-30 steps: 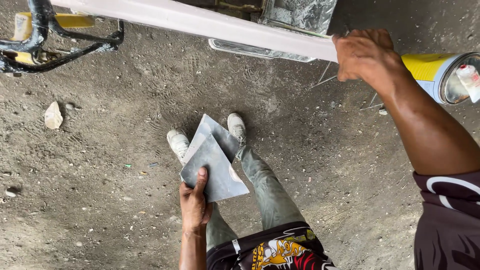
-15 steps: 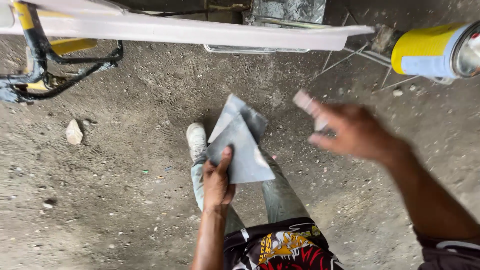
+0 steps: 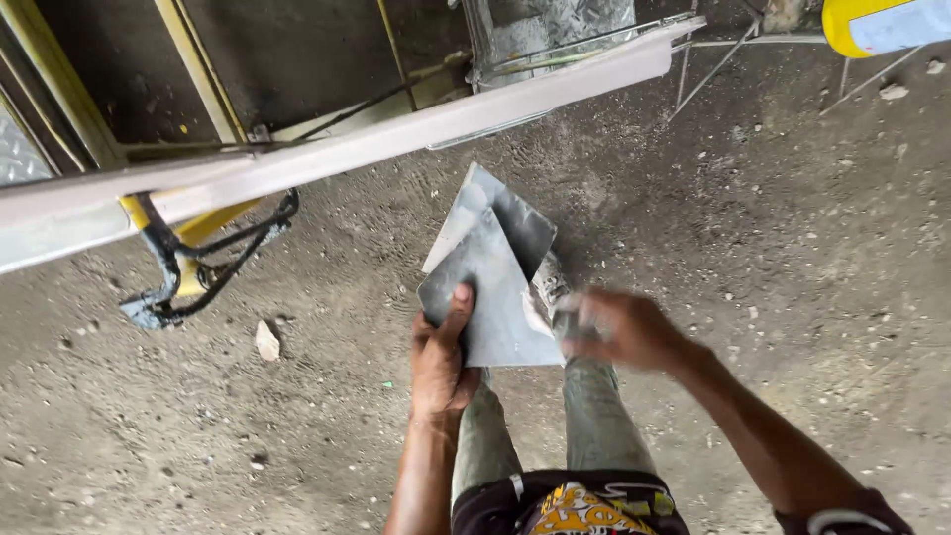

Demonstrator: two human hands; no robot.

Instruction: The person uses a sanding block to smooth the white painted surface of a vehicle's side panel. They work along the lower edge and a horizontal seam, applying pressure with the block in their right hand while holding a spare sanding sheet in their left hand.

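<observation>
My left hand [image 3: 441, 362] sits just below the middle of the frame, closed on a stack of grey sheets [image 3: 492, 287] that look like sandpaper, thumb laid over the near corner and the fingers hidden underneath. The sheets fan upward from that grip, one behind another, tilted toward the long pale panel [image 3: 396, 139] that crosses the upper half of the frame from left to right.

My right hand [image 3: 619, 330] is just right of the sheets, at their lower right edge. It is blurred, so I cannot tell whether it is open or curled, nor whether the small pale thing at its fingertips is something it holds or only touches.

As I judge it, the sheets are only being sorted or picked from; nothing meets the panel, so work on that surface is not yet under way.

Below the hands are my legs in grey trousers and one shoe [image 3: 548, 282] behind the sheets. A yellow cylinder [image 3: 882, 22] shows at upper right, yellow and black tubing [image 3: 203, 258] at left, and a pale stone [image 3: 266, 341] lies on the rough concrete floor [image 3: 792, 248].
</observation>
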